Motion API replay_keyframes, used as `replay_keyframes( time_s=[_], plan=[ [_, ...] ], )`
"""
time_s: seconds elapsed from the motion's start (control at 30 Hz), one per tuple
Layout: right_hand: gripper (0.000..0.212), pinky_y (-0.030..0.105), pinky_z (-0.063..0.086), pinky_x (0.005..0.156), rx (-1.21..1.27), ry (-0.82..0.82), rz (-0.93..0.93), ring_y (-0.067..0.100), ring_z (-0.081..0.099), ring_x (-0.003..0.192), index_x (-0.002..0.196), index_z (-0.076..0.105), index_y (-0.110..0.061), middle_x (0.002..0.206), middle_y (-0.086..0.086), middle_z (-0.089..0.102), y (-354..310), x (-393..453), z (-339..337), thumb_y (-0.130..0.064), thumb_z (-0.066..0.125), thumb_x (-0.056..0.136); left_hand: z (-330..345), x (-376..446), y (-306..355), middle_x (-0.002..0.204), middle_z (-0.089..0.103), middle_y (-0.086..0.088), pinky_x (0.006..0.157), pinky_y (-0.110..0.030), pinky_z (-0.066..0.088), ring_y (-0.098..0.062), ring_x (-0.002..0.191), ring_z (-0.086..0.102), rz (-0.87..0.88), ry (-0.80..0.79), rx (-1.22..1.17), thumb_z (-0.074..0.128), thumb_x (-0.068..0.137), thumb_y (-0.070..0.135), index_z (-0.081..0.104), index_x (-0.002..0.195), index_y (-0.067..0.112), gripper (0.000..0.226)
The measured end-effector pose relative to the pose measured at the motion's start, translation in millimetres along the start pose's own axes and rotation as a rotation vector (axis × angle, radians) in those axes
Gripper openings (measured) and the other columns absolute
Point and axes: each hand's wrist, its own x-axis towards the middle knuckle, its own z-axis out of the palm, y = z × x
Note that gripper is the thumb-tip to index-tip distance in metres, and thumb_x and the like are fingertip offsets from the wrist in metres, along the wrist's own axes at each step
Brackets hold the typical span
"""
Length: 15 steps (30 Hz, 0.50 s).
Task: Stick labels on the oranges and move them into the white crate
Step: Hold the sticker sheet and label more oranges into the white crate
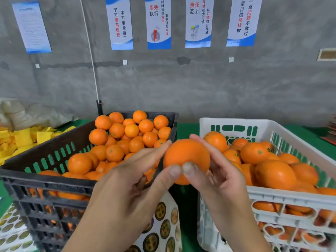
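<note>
Both hands hold one orange point(187, 157) in the air between the two crates. My left hand point(131, 188) grips it from the left, thumb on its lower front and fingers along its far side. My right hand point(220, 177) grips it from the right, thumb beside the left thumb. No label shows on the face of the orange turned toward me. The black crate point(54, 180) on the left is heaped with oranges. The white crate point(283, 197) on the right also holds several oranges. A sheet of round dark labels point(163, 226) lies below my hands.
More label sheets point(12, 228) lie at the lower left. Yellow packets point(23, 139) are piled on the green table point(185, 130) at the far left, with a pale sack behind them. A grey wall with posters stands close behind the crates.
</note>
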Motion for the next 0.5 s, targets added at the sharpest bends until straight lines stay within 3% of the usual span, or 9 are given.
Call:
replay_keyframes(
  time_s=[0.03, 0.07, 0.13, 0.23, 0.3, 0.37, 0.43, 0.47, 0.5],
  plan=[
    [0.070, 0.011, 0.055, 0.077, 0.006, 0.021, -0.013, 0.003, 0.073, 0.101, 0.130, 0.063, -0.022, 0.110, -0.014, 0.077, 0.1, 0.5, 0.7, -0.037, 0.082, 0.065, 0.4, -0.4, 1.6, 0.108, 0.067, 0.031, 0.074, -0.008, 0.048, 0.024, 0.081, 0.038, -0.016, -0.003, 0.006, 0.063, 0.077, 0.076, 0.054, 0.138, 0.060, 0.064],
    [0.068, 0.010, 0.055, 0.075, -0.001, 0.034, -0.026, 0.002, 0.073, 0.097, 0.128, 0.064, -0.021, 0.106, -0.013, 0.078, 0.1, 0.6, 1.9, -0.037, 0.080, 0.063, 0.5, -0.9, 3.2, 0.100, 0.066, 0.027, 0.066, -0.003, 0.042, 0.007, 0.099, 0.016, -0.024, 0.000, 0.011, 0.068, 0.070, 0.078, 0.049, 0.139, 0.065, 0.072],
    [0.065, 0.009, 0.055, 0.073, -0.045, 0.026, -0.044, 0.001, 0.074, 0.095, 0.125, 0.065, -0.021, 0.103, -0.013, 0.078, 1.5, 0.6, 5.3, -0.039, 0.079, 0.064, 0.8, -0.9, 4.6, 0.076, 0.058, 0.023, 0.057, -0.003, 0.035, 0.016, 0.076, 0.016, -0.018, 0.048, 0.026, 0.071, 0.063, 0.078, 0.050, 0.137, 0.066, 0.078],
    [0.070, 0.010, 0.055, 0.077, -0.090, 0.018, -0.032, 0.002, 0.073, 0.098, 0.131, 0.062, -0.024, 0.107, -0.014, 0.077, 4.0, 0.5, 8.2, -0.047, 0.081, 0.067, 2.4, 1.5, 4.7, 0.054, 0.045, 0.020, 0.055, -0.009, 0.032, 0.004, 0.047, 0.037, -0.046, 0.123, 0.025, 0.067, 0.062, 0.081, 0.057, 0.132, 0.063, 0.073],
    [0.076, 0.013, 0.055, 0.080, -0.160, -0.017, -0.022, 0.005, 0.073, 0.099, 0.137, 0.059, -0.034, 0.111, -0.014, 0.076, 1.9, 0.5, 4.8, -0.063, 0.080, 0.070, 3.5, 2.2, 1.8, 0.054, 0.037, 0.020, 0.059, -0.017, 0.038, -0.001, 0.053, 0.028, -0.043, 0.122, -0.010, 0.069, 0.066, 0.080, 0.055, 0.133, 0.064, 0.071],
    [0.070, 0.021, 0.056, 0.074, -0.209, -0.090, 0.018, 0.012, 0.072, 0.083, 0.133, 0.058, -0.049, 0.100, -0.001, 0.076, -2.3, 0.8, -1.5, -0.069, 0.079, 0.070, 3.1, 3.0, 0.0, 0.098, 0.024, 0.025, 0.073, -0.023, 0.052, -0.002, 0.091, 0.022, -0.049, 0.096, -0.049, 0.072, 0.069, 0.077, 0.053, 0.135, 0.065, 0.070],
    [0.057, 0.025, 0.055, 0.065, -0.189, -0.121, 0.060, 0.018, 0.063, 0.067, 0.124, 0.061, -0.052, 0.083, 0.006, 0.072, -6.1, 1.2, -7.4, -0.063, 0.080, 0.071, 4.1, 3.1, -1.0, 0.121, 0.059, 0.018, 0.084, -0.019, 0.055, -0.003, 0.120, 0.050, -0.061, 0.073, -0.043, 0.071, 0.064, 0.079, 0.053, 0.133, 0.068, 0.072],
    [0.054, 0.024, 0.054, 0.062, -0.187, -0.115, 0.069, 0.016, 0.062, 0.064, 0.122, 0.062, -0.050, 0.081, 0.004, 0.073, -7.8, 2.1, -10.0, -0.062, 0.080, 0.072, 5.8, 3.6, -0.7, 0.123, 0.060, 0.020, 0.080, -0.014, 0.052, -0.004, 0.123, 0.047, -0.055, 0.087, -0.010, 0.069, 0.062, 0.081, 0.054, 0.131, 0.069, 0.072],
    [0.053, 0.023, 0.054, 0.062, -0.205, -0.085, 0.069, 0.015, 0.063, 0.063, 0.120, 0.063, -0.049, 0.082, 0.002, 0.074, -9.2, 3.2, -13.2, -0.063, 0.080, 0.071, 7.8, 4.2, -0.6, 0.118, 0.068, 0.027, 0.074, -0.012, 0.049, 0.008, 0.112, 0.064, -0.041, 0.111, 0.011, 0.068, 0.063, 0.081, 0.056, 0.129, 0.069, 0.068]
  ],
)
